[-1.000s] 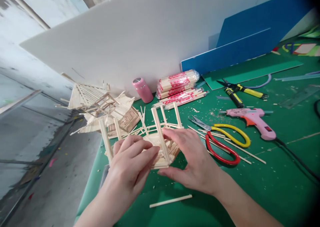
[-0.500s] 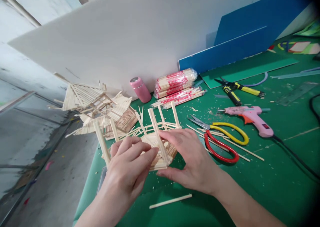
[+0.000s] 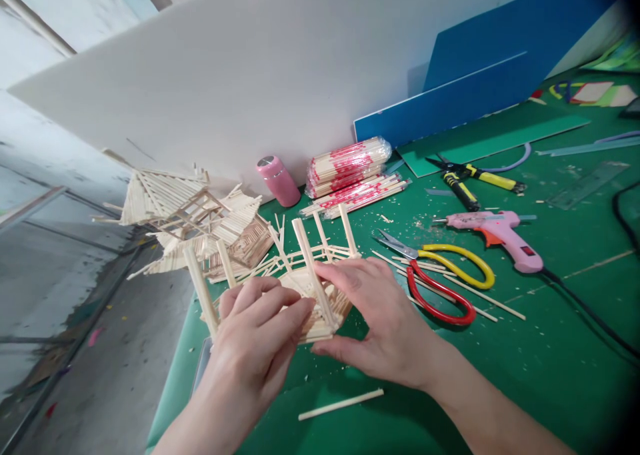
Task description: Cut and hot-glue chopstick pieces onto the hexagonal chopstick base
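A small pavilion-like model (image 3: 299, 280) of pale wooden sticks stands near me, with thick upright posts and a low railing around its floor. My right hand (image 3: 383, 325) grips its near right corner, thumb low at the base edge and fingers beside a post (image 3: 311, 261). My left hand (image 3: 257, 338) is bent over the front side, thumb and fingertips pinched together inside the posts. What that pinch holds, if anything, is hidden. On the table in front of both hands lies a loose stick (image 3: 341, 405).
Scissors (image 3: 415, 255) with red and yellow handles lie on sticks at right, near a pink glue gun (image 3: 500, 228) and pliers (image 3: 467, 175). Behind are bagged sticks (image 3: 347, 165) and a pink bottle (image 3: 279, 181). A roofed stick model (image 3: 185, 208) stands left, by the table edge.
The view has shifted very slightly, so the background sits a little further left. Both hands keep their places on the model.
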The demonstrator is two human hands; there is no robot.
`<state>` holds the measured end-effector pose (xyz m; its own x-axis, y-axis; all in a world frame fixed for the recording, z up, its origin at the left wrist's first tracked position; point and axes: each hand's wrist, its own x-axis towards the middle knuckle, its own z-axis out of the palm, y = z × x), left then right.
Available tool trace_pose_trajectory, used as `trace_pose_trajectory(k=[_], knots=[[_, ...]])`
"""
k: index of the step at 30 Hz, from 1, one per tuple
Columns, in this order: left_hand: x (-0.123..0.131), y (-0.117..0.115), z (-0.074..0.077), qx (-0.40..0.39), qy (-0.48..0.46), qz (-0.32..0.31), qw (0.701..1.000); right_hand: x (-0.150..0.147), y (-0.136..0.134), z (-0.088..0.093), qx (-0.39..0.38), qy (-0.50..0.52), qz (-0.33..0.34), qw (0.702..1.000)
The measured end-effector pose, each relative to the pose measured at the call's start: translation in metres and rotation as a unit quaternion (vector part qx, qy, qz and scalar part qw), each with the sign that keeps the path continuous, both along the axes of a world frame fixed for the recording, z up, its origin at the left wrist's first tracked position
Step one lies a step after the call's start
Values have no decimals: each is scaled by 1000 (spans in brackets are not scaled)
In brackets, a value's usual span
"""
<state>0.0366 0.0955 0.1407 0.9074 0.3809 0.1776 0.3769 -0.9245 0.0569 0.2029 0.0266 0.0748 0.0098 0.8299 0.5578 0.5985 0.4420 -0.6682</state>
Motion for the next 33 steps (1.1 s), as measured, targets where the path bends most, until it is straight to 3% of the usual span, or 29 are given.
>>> trace_pose_trajectory(k=[17, 21, 26, 30, 33], knots=[[-3, -3, -3, 26, -50, 13, 998, -1, 0, 0, -4, -7, 1, 1000], [-16, -15, -6, 80, -161, 78, 981, 1, 0, -2, -5, -13, -6, 1000], [-45, -24, -31, 135, -292, 224, 920, 2, -1, -9, -9, -32, -33, 999], [-61, -26, -47, 62, -332, 303, 891, 3, 0, -14, -9, -49, -59, 997], [-64, -27, -50, 38, -316, 285, 904, 4, -1, -17, -12, -53, -77, 996]])
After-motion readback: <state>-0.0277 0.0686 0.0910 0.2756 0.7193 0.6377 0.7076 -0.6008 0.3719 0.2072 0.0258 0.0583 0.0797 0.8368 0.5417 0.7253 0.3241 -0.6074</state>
